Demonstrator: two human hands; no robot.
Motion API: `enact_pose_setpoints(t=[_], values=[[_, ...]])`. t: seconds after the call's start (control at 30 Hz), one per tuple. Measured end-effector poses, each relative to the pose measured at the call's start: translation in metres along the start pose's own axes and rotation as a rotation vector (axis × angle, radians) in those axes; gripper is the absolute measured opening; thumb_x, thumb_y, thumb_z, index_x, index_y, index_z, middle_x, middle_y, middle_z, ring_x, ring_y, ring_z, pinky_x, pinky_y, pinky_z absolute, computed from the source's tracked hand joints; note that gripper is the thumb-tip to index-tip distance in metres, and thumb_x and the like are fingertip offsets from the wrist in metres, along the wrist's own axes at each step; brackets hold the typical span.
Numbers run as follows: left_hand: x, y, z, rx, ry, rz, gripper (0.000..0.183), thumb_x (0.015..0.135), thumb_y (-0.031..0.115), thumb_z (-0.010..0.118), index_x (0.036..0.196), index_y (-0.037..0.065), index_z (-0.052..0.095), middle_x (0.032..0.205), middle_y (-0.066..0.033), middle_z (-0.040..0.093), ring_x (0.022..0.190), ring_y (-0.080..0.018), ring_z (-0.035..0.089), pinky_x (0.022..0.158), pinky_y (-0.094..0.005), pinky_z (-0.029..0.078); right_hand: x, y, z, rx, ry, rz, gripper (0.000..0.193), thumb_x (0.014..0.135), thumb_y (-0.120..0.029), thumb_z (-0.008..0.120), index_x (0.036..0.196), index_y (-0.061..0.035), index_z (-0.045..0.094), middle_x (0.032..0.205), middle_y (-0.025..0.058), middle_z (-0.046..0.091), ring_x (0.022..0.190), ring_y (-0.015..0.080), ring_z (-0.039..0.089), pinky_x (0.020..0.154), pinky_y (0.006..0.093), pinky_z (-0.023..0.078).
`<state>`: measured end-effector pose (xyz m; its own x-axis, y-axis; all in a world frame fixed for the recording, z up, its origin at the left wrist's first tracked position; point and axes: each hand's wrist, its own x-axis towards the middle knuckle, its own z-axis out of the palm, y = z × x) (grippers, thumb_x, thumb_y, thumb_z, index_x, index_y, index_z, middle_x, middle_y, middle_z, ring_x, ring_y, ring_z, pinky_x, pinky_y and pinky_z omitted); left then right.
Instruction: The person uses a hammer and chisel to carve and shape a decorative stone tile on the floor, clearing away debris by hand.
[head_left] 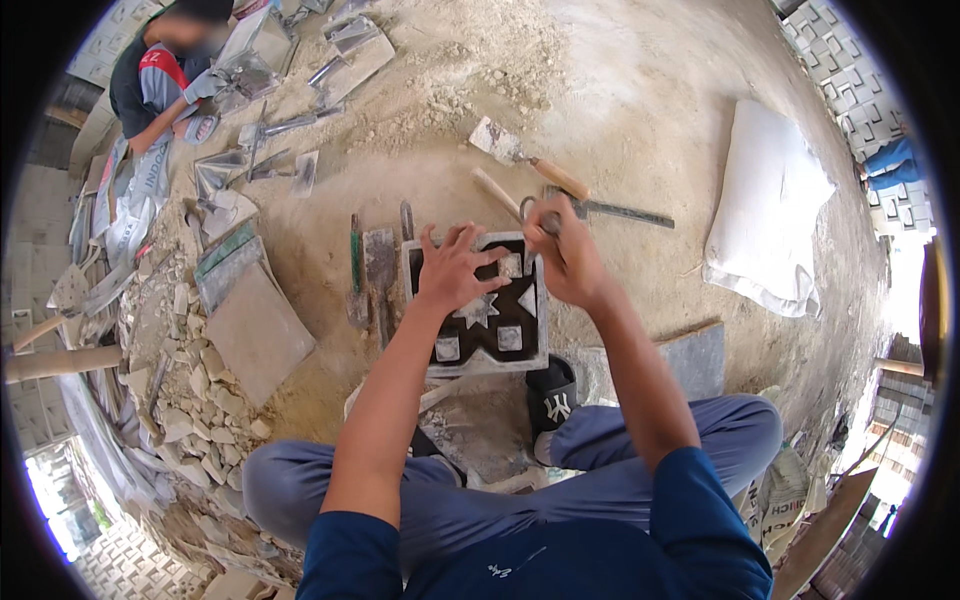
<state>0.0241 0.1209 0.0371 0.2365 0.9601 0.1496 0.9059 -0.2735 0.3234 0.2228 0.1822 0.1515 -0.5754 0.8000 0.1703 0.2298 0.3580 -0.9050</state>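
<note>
In front of me lies a square grey frame [543,345] with dark recesses, pale square blocks and a star shape in its middle. My left hand [455,268] rests over its upper left part, fingers spread, holding nothing. At the upper right corner my right hand [565,250] is closed in a fist around a small dark tool, with a metal ring showing beside the fingers; its kind is hidden. Just beyond lie a wooden handle [495,190], a trowel with a wooden grip [560,179] and a dark flat bar [630,214].
Left of the frame lie a green-handled tool [355,255] and a flat grey scraper [380,265]. Farther left are thin slabs [260,330] and broken rubble [205,390]. A white sack [765,210] lies at the right. Another person [165,90] works at the far left.
</note>
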Motion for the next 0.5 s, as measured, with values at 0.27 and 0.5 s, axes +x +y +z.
enact_pose_setpoints(t=[0.27,0.5], values=[[0.005,0.007,-0.009,0.007,-0.062,-0.025,0.051,0.081,0.065,0.072,0.125,0.038,0.074,0.142,-0.004,0.055,0.14,-0.0213,0.045,0.12,-0.0607,0.013,0.002,-0.013,-0.022,-0.187,-0.085,0.001,0.013,0.104,-0.012,0.058,0.109,-0.0026,0.05,0.084,0.0147,0.061,0.076,0.0305,0.057,0.074,0.039,0.048],[0.003,0.007,-0.008,0.009,-0.086,-0.042,0.051,0.082,0.066,0.07,0.125,0.04,0.073,0.145,-0.0044,0.053,0.141,-0.0211,0.043,0.118,-0.0682,0.012,0.002,-0.026,-0.025,-0.334,-0.127,0.17,0.015,0.101,-0.014,0.063,0.109,-0.0042,0.055,0.084,0.0178,0.065,0.082,0.0351,0.064,0.076,0.0424,0.05]])
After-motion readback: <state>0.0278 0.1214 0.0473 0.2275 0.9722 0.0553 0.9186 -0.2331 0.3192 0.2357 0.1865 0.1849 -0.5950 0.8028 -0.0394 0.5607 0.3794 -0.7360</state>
